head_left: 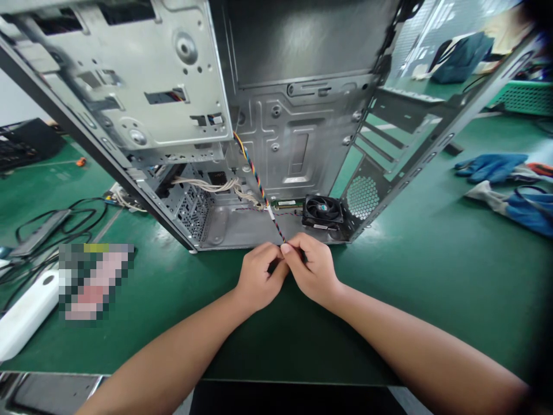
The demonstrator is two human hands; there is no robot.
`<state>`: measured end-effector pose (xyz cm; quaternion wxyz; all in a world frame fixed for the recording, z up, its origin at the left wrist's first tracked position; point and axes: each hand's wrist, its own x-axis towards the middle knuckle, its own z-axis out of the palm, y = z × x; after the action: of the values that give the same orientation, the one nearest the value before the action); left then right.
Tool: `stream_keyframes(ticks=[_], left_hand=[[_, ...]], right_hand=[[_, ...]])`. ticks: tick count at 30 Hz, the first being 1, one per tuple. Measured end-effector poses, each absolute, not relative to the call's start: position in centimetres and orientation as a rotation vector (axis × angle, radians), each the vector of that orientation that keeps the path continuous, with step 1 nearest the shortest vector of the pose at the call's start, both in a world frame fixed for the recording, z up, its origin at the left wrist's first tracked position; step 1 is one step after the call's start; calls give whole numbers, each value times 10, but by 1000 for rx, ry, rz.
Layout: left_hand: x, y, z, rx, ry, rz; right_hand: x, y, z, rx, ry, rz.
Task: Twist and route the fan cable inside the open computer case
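My left hand (261,274) and my right hand (314,270) meet in front of an open computer case (276,227). The fingers of both are closed in a pinch on a twisted multicoloured cable (256,173). This cable runs down from behind the metal drive cage (173,75), with a white band partway along it. Its lower end is hidden by my fingertips. Inside the case, a black cooling fan (323,212) rests at the bottom right, beside a green memory stick (287,203). A bundle of pale wires (207,184) hangs at the left.
The case stands on a green table (415,276). At the left lie a white power strip (30,317), black cables (82,213) and a pixelated flat object (97,282). Blue gloves (492,167) and a green basket (522,98) are on the right.
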<state>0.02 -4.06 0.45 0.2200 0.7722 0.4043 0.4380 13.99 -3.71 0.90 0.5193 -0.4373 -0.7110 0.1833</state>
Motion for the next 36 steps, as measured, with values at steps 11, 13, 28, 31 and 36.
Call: stream_keyframes(ticks=[11,13,28,31,36], left_hand=[[0,-39,3,2107,1088,1177],[0,-39,3,2111,1089,1175],[2,-40,2,2115,1153,1199],[2,-39,3,2109,1152,1198],[2,-39,4,2096,1167,1186]], right_hand=[[140,-36,8,-1048,-1694,439],[139,-36,8,-1047,-1695,444],[140,-35,8,-1041,-1702,480],[140,-35,8,-1049,-1699,486],[139,-34,8,-1050,-1704,497]])
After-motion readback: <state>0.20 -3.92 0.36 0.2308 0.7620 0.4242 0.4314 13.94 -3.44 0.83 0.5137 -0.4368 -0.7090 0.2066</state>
